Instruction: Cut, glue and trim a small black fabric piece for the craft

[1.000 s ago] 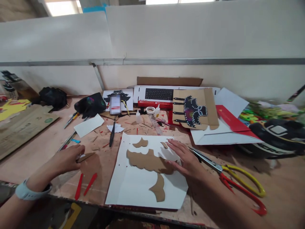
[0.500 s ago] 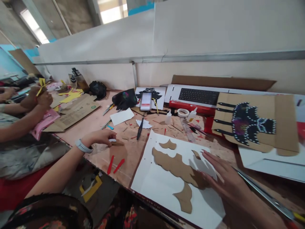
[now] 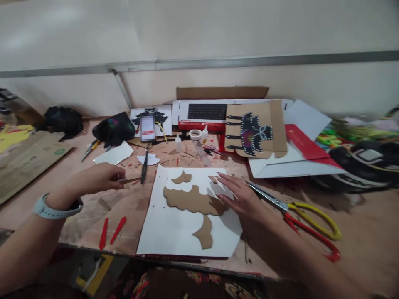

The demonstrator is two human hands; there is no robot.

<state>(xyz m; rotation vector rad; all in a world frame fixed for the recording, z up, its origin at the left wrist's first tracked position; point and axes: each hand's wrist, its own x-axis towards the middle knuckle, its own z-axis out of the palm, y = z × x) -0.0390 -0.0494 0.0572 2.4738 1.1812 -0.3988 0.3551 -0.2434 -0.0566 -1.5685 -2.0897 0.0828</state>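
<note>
My left hand, with a light watch on its wrist, pinches a thin brown cardboard piece just above the table. My right hand reaches over a white sheet with its fingers stretched and apart. Its fingertips are beside a small cardboard scrap; whether they touch it I cannot tell. A large scalloped cardboard shape lies on the sheet, partly in the hand's shadow. Above it is a small curved cardboard cutout, and below it another curved cutout.
Scissors with yellow and red handles lie right of the sheet. Two red strips are near the front edge. Behind stand a phone, glue bottles, a tape roll and a beaded black cutout on cardboard.
The view has swung to the right, so the neighbouring person has left the picture and the whole scissors show. My left hand still pinches the cardboard piece; my right stays over the sheet.
</note>
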